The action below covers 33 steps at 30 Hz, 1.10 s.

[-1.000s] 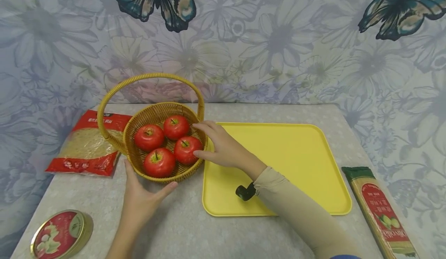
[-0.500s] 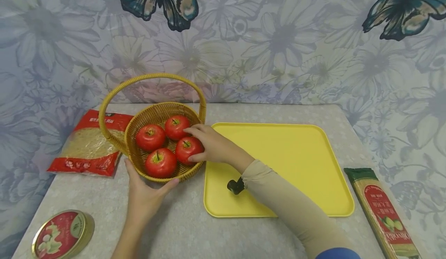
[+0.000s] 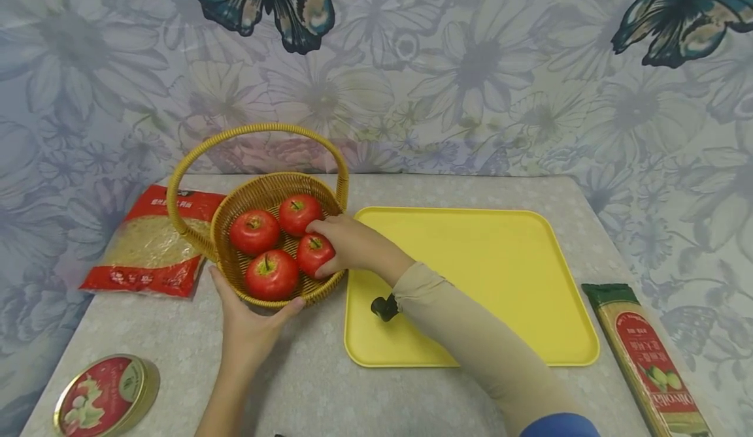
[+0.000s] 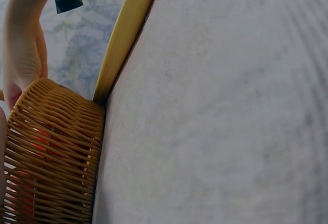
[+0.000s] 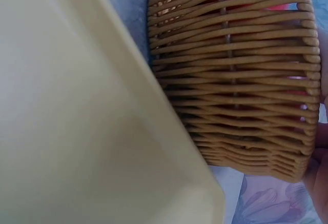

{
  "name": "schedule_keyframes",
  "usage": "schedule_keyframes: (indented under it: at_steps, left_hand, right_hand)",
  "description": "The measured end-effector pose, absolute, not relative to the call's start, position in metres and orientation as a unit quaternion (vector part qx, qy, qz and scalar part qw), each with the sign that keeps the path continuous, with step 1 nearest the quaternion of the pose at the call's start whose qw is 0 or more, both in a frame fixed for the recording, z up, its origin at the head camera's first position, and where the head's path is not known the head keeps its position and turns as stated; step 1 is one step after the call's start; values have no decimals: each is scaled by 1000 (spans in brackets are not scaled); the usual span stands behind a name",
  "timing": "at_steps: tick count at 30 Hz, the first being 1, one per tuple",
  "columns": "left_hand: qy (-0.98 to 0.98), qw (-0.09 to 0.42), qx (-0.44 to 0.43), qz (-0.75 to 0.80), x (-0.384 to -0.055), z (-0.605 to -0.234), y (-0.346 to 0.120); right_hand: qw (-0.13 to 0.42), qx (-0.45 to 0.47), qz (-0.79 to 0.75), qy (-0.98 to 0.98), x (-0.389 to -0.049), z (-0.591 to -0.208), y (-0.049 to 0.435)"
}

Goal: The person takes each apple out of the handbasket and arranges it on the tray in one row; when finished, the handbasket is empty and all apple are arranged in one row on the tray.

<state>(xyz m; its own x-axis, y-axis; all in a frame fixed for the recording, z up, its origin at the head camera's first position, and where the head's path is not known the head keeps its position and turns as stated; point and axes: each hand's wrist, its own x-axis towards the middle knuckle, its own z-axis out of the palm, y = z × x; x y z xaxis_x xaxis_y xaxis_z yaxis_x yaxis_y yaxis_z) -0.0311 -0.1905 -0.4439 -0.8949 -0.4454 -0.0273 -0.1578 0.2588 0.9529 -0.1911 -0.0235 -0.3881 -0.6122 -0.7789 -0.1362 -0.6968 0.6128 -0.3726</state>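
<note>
A yellow wicker basket [image 3: 261,192] with a tall arched handle holds several red apples. My right hand [image 3: 355,244] reaches over its right rim and grips the right-hand apple [image 3: 313,253], thumb in front and fingers behind. Against the basket's front left side rests my left hand [image 3: 250,332], with thumb and forefinger spread straight along the wall; its other fingers are hidden. Woven basket side [image 4: 56,152] fills the lower left of the left wrist view, and the right hand [image 4: 25,55] comes over its rim. In the right wrist view, the basket wall [image 5: 236,75] hides the held apple.
A yellow tray [image 3: 470,260] lies just right of the basket, beneath my right forearm. A red-ended noodle bag [image 3: 147,241] is behind the basket's left side. A round tin [image 3: 106,394] stands front left; a green-topped pasta packet [image 3: 647,358] lies at the right edge.
My right hand has moved left and inward over the basket rim, and its fingers have closed on the right-hand apple. The left hand stays against the basket, almost unmoved.
</note>
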Motion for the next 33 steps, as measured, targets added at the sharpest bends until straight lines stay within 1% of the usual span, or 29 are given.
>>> schedule_keyframes:
  at_steps: [11,20,27,33]
  left_hand:
    - [-782,115,192,-581,-29,-436,-189]
    - [-786,126,187,-576,-30,-438,-191]
    - [-782,130,182,-582,-31,-438,-189]
    - [-784,123,183,-580,-30,-432,-187]
  right_hand:
    - [154,-418,-104,889,-187,-382,-32]
    - [150,-438,-94,881,-188,-384,-35]
    - [161,-436,-126,876,-191,-387,-33]
    - [151,-445,-163,867,-193,-388,-27]
